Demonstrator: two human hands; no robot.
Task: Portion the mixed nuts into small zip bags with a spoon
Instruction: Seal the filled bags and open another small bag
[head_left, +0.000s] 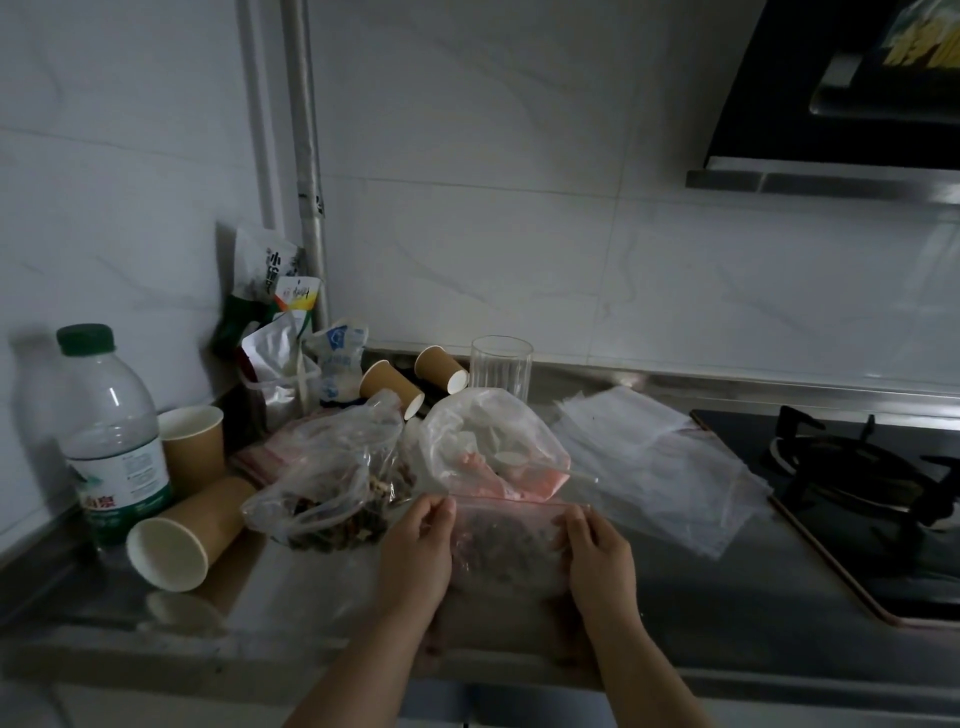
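From the head camera, your left hand (423, 540) pinches the left end of the pink zip strip on a small zip bag (506, 545) and your right hand (597, 551) pinches the right end, so the bag stands between them on the steel bench (291, 613), dark nuts showing through its clear wall. At ten o'clock from that bag, just beside your left hand, the large open bag of mixed nuts (332, 488) slumps on the bench. At twelve o'clock lies another clear bag (488, 441) with pale round pieces and pink-striped bags inside — what the pieces are you cannot tell in this dim light. At two o'clock a stack of empty zip bags (654, 462) is spread flat, and past it the gas hob (852, 478). Behind the bags stands a clear glass (501, 366), with two paper cups (415, 382) on their sides beside it. Far out at nine o'clock a tipped paper cup (182, 535) lies against a water bottle (111, 436) — an upright cup (192, 441) stands just behind.
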